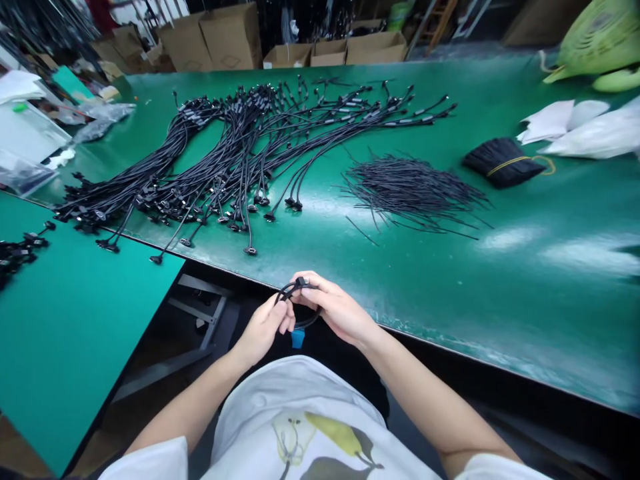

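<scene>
Between my two hands, just off the table's front edge, is a black cable (311, 321) bent into a loop. My left hand (267, 325) pinches the left side of the loop between thumb and fingers. My right hand (336, 308) grips its upper right side, close to a small black connector (301, 282) at the top. A blue piece (298, 338) shows just below the loop; whether it joins the cable I cannot tell. Ahead on the table lies a large spread of black cables (220, 153) with connector ends. Right of them is a pile of thin black ties (413, 190).
A bundle of black ties (500, 162) held by a yellow band lies at the right, near white bags (595, 130). A green fan (600, 40) stands at the far right corner. Cardboard boxes (230, 37) line the far side. A second green table (75, 313) adjoins at left.
</scene>
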`<state>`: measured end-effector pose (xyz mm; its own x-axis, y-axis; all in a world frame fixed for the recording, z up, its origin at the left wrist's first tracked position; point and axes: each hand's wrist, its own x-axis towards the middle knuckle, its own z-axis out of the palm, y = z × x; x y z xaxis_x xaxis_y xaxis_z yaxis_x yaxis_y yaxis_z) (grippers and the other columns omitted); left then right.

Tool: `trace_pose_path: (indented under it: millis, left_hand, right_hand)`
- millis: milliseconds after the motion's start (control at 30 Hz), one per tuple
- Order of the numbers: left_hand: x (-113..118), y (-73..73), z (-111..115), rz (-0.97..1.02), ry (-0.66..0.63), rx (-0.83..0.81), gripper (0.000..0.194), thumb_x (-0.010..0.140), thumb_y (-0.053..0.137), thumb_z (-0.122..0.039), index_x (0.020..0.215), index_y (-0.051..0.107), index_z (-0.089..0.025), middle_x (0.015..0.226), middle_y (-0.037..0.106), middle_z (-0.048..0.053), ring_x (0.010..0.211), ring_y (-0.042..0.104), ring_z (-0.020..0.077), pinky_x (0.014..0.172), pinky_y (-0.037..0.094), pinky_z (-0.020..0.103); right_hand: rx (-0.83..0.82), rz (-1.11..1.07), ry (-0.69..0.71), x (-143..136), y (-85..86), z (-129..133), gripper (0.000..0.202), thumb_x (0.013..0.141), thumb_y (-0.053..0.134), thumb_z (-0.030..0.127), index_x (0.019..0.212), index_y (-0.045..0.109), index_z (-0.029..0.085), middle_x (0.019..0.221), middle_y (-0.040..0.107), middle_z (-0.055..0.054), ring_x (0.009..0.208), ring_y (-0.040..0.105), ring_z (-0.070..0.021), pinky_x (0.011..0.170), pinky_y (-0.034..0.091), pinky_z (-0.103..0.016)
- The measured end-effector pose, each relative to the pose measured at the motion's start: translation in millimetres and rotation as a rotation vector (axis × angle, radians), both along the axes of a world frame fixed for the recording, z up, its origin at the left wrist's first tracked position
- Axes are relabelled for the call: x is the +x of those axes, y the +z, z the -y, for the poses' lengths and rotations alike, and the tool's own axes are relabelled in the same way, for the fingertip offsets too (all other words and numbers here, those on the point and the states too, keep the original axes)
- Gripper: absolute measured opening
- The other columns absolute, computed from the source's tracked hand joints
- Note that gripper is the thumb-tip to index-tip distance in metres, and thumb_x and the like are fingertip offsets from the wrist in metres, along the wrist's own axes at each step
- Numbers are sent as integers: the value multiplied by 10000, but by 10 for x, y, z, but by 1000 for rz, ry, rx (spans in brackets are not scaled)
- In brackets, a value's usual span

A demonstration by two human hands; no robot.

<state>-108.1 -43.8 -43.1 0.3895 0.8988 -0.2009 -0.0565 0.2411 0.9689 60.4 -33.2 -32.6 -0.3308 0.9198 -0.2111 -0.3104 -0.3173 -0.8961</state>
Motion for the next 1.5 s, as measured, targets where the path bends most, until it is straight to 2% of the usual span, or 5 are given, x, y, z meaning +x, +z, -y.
trace_pose_path:
  millis: [267, 500, 900, 1133, 1500]
  left_hand:
    - [114, -294, 502, -154, -484, -168, 488, 843, 510, -622, 854, 643, -152, 731, 561, 18, 677, 491, 141, 641, 383, 275]
    - [-123, 15, 164, 133, 246, -183, 371, 853, 597, -504, 743, 542, -154, 708, 442, -16, 593, 352, 88, 534, 298, 227]
    - [42, -127, 317, -203, -397, -55, 329, 891, 535, -460, 920, 628, -146, 837, 595, 41, 809, 530, 181, 761, 436, 319]
    - [96, -50, 522, 405, -415, -585, 523, 734, 644, -666, 815, 542, -159, 602, 485, -36, 545, 490, 108, 642, 477, 308]
    - [10, -35, 289, 123, -188, -432, 491, 792, 587, -641, 717, 507, -162, 509, 321, -92, 438, 344, 69, 496, 388, 244]
  right_hand:
    - [382, 211, -299, -34, 106, 226, 288, 994, 359, 428, 866, 484, 202, 1146, 600, -63, 921, 662, -148, 800, 565, -322]
    - [350, 320, -201, 188, -84, 348, 458, 866, 535, 594, 1124, 514, 216, 1225, 572, -109, 1089, 588, -208, 915, 507, -359]
    - [12, 25, -232, -359, -43, 351, 467, 907, 410, 634, 841, 519, 185, 786, 579, -29, 590, 577, -108, 502, 443, -213]
    - [-115, -264, 12, -248, 22, 244, 601, 826, 285, 809, 874, 426, 227, 624, 331, 94, 326, 194, -9, 303, 198, -154]
    - [1168, 1014, 223, 418, 142, 285, 322, 981, 405, 313, 1272, 532, 258, 1237, 594, -80, 1204, 511, -235, 1052, 365, -484]
